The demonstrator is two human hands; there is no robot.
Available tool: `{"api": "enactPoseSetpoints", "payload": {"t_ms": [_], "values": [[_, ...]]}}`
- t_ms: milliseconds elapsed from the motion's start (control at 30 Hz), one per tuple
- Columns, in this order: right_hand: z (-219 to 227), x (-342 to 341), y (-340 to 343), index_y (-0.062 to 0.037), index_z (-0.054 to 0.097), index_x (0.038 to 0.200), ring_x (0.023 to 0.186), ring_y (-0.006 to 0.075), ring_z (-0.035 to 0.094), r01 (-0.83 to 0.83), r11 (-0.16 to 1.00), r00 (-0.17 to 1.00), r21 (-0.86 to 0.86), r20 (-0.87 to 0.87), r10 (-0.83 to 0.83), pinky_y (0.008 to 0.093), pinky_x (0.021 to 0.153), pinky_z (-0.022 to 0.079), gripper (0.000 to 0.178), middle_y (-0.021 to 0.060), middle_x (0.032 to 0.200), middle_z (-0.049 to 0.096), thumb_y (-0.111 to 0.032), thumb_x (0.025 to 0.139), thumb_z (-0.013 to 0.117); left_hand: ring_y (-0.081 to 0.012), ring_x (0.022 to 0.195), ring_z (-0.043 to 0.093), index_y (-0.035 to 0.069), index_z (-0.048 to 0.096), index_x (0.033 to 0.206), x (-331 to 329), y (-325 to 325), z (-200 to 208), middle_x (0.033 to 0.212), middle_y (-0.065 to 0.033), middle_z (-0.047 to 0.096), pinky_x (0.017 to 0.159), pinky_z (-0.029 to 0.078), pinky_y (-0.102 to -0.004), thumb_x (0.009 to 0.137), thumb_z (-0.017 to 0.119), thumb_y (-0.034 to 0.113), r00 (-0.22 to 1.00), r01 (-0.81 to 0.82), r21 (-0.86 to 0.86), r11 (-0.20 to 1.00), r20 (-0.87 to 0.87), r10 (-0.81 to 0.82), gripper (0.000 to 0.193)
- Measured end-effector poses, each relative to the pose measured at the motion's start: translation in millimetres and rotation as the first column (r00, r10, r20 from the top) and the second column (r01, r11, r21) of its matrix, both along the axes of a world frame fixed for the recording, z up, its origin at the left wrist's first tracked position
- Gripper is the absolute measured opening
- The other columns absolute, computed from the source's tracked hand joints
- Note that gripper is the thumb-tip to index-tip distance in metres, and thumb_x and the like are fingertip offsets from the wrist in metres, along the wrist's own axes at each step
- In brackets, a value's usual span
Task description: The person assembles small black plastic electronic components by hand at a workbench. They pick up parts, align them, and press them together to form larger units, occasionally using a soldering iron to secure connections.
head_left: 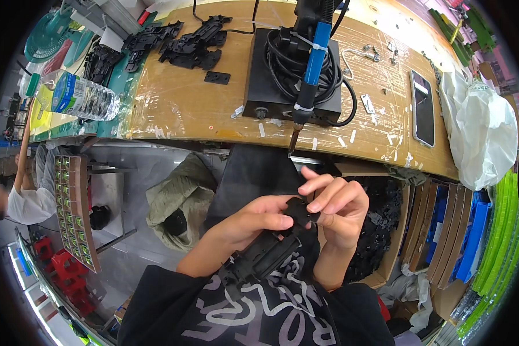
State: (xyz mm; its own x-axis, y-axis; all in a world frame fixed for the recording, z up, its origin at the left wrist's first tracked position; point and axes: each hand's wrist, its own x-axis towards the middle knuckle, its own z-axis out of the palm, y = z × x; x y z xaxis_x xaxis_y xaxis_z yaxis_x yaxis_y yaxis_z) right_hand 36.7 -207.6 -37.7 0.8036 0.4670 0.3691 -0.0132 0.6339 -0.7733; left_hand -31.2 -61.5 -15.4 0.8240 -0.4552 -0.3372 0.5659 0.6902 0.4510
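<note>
Close in front of my chest, my left hand (256,218) grips a long black molded plastic part (268,256), its thumb pressed on the upper end. The part slants down toward my shirt. My right hand (341,209) is at that same upper end, its thumb and fingers pinching it. Whatever small piece may lie between those right fingertips is hidden. Just above my hands, a blue and black powered screwdriver (314,69) hangs with its bit pointing down, touched by neither hand.
A black box (256,98) with coiled cable stands on the taped workbench (173,109). Similar black parts (196,46), a water bottle (86,95), a phone (423,109) and a white bag (481,127) lie around it. Right of me, a carton (401,230) holds small black pieces. Another person (26,196) is at far left.
</note>
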Motion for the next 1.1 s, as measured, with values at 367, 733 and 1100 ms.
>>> {"api": "enactPoseSetpoints", "payload": {"t_ms": [367, 733, 1100], "values": [[-26.8, -6.8, 4.5, 0.0026, 0.048, 0.099, 0.076, 0.0126, 0.055, 0.07, 0.874, 0.942, -0.481, -0.257, -0.217, 0.0234, 0.067, 0.046, 0.026, 0.0095, 0.088, 0.055, 0.003, 0.074, 0.058, -0.0021, 0.065, 0.05, 0.002, 0.047, 0.091, 4.5, 0.8, -47.9, 0.077, -0.0002, 0.054, 0.056, 0.04, -0.0153, 0.079, 0.05, 0.006, 0.914, -0.405, 0.463, 0.789, 0.172, 0.368, 0.012], [-32.4, -11.3, -3.0, 0.0034, 0.048, 0.087, 0.046, 0.0147, 0.055, -0.328, 0.886, 0.788, -0.329, -0.612, 0.065, 0.0252, 0.041, 0.048, 0.012, 0.0079, 0.064, 0.057, -0.002, 0.078, 0.055, 0.0003, 0.049, 0.042, 0.001, 0.047, 0.083, 17.6, 0.5, -60.5, 0.061, 0.0014, 0.052, 0.04, 0.029, -0.0169, 0.077, 0.051, 0.001, 0.889, -0.453, 0.619, 0.642, 0.26, 0.377, 0.007], [-28.1, -11.8, -3.8, 0.0028, 0.047, 0.084, 0.044, 0.0151, 0.054, -0.319, 0.906, 0.761, -0.279, -0.645, 0.07, 0.0245, 0.039, 0.046, 0.01, 0.0077, 0.062, 0.056, 0.0, 0.078, 0.054, -0.0033, 0.057, 0.051, -0.002, 0.047, 0.09, 19.9, -1.4, -55.7, 0.071, -0.0019, 0.055, 0.046, 0.039, -0.0176, 0.078, 0.05, 0.001, 0.896, -0.442, 0.556, 0.704, 0.239, 0.374, 0.013]]}}
